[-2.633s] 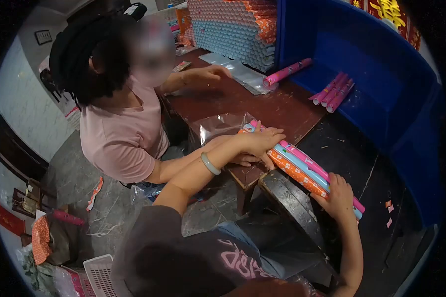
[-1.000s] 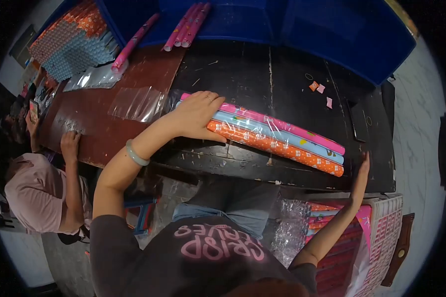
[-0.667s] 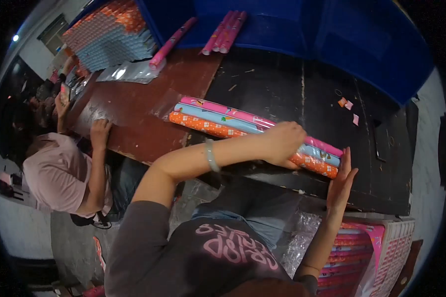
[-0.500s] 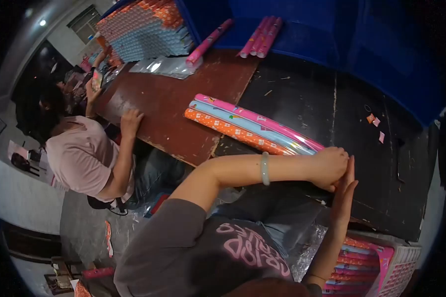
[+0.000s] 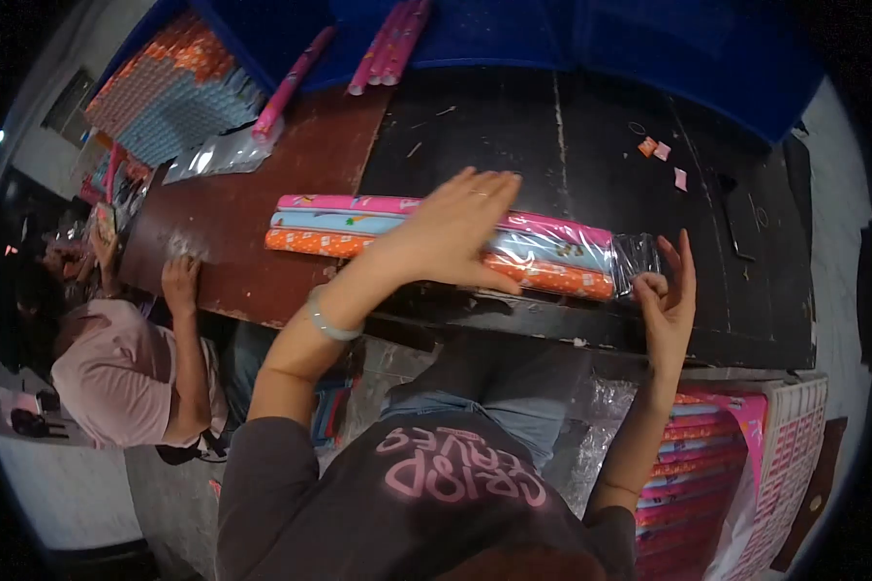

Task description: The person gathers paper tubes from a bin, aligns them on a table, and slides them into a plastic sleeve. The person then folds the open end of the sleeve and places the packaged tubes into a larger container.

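Observation:
Three rolls of wrapping paper lie side by side along the table edge: a pink roll [image 5: 557,229], a light blue roll [image 5: 334,221] and an orange patterned roll [image 5: 300,241]. Clear plastic film [image 5: 638,256] covers their right part and sticks out crumpled past their ends. Flat across the middle of the rolls lies my left hand [image 5: 451,230], fingers stretched out, hiding part of them. At the right end, my right hand [image 5: 670,302] appears to pinch the loose film between thumb and forefinger, its other fingers raised.
Pink rolls [image 5: 389,44] lean by a blue partition [image 5: 475,34]. Clear bags [image 5: 208,157] lie near stacked rolls [image 5: 174,92]. Small wrappers [image 5: 680,179] and a dark metal rod [image 5: 736,232] lie right. Below stands a crate [image 5: 780,465] of rolls. A person [image 5: 126,373] sits left.
My left hand has moved left from the rolls' right end onto their middle, apart from my right hand. The rolls now lie straighter, their plastic end exposed. The view has shifted right.

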